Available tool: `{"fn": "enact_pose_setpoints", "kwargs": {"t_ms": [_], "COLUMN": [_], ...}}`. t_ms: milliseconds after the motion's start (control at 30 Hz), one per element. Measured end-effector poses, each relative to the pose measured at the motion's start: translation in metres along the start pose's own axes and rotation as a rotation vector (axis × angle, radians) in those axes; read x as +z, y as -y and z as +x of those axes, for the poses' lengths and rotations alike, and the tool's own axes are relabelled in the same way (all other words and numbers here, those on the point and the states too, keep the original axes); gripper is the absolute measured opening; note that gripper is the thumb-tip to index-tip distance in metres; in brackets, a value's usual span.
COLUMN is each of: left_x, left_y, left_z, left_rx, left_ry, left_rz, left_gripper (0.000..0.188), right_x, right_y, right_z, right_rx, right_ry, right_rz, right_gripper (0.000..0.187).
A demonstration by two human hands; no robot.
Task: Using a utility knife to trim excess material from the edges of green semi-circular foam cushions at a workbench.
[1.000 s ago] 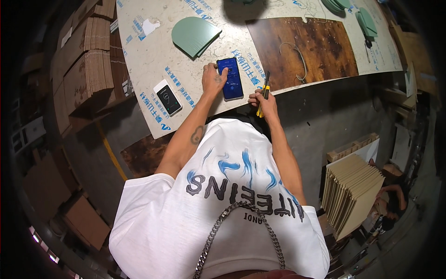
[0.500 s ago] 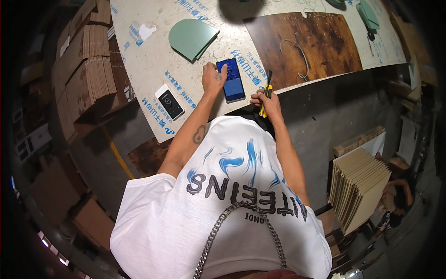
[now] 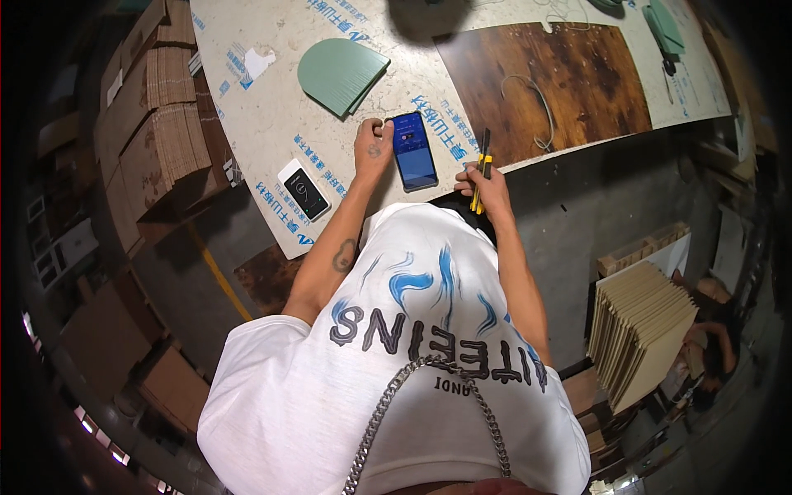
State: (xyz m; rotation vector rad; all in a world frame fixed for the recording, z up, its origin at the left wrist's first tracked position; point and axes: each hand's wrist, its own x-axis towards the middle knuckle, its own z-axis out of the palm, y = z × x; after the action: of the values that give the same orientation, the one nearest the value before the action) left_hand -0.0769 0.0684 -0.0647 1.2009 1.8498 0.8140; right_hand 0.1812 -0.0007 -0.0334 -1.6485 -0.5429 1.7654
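A smartphone with a lit blue screen lies face up on the worktable near its front edge. My left hand rests beside the phone's left side, its fingers curled in and the thumb near the upper left corner; nothing shows in it. At the right, by the table edge, my right hand grips a yellow-and-black utility knife, which points away from me. Beyond the left hand sits a stack of green rounded panels. A white device with a dark screen lies to the left.
A brown wood-patterned board covers the table's right part, with a loose cord on it. More green pieces lie far right. Stacked flat cardboard stands left of the table. Pale panels stand on the floor at right, near another person's arm.
My left thumb has come off the phone's screen to its left edge. The knife stays in my right hand. The whole view has shifted slightly.
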Motion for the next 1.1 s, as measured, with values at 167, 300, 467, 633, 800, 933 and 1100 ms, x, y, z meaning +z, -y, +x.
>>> {"fn": "enact_pose_setpoints", "kwargs": {"t_ms": [167, 300, 467, 633, 800, 933, 1100], "left_x": [-0.013, -0.011, -0.003, 0.003, 0.002, 0.005, 0.004], "left_y": [-0.008, -0.007, -0.009, -0.015, -0.021, -0.025, -0.009], "left_z": [-0.011, -0.014, -0.005, 0.005, 0.003, 0.002, 0.003], "left_rx": [0.119, 0.192, 0.083, 0.064, 0.054, 0.046, 0.025], "left_ry": [0.121, 0.15, 0.079, -0.005, -0.001, -0.005, -0.028], "left_rz": [0.046, 0.132, 0.065, 0.256, 0.259, 0.29, 0.159], "left_gripper": [0.062, 0.074, 0.078, 0.08, 0.081, 0.08, 0.075], "right_x": [-0.013, -0.011, -0.015, -0.017, -0.017, -0.018, -0.018], "right_y": [0.013, 0.018, 0.02, 0.019, 0.024, 0.021, 0.019], "right_z": [0.018, 0.022, 0.024, 0.026, 0.022, 0.023, 0.023], "right_rx": [-0.019, 0.022, 0.051, 0.059, 0.06, 0.054, 0.05], "right_ry": [-0.011, 0.013, 0.016, 0.038, 0.01, 0.019, 0.026], "right_rz": [0.049, 0.044, 0.08, 0.099, 0.07, 0.068, 0.087], "right_gripper": [0.022, 0.021, 0.022, 0.021, 0.021, 0.023, 0.025]}}
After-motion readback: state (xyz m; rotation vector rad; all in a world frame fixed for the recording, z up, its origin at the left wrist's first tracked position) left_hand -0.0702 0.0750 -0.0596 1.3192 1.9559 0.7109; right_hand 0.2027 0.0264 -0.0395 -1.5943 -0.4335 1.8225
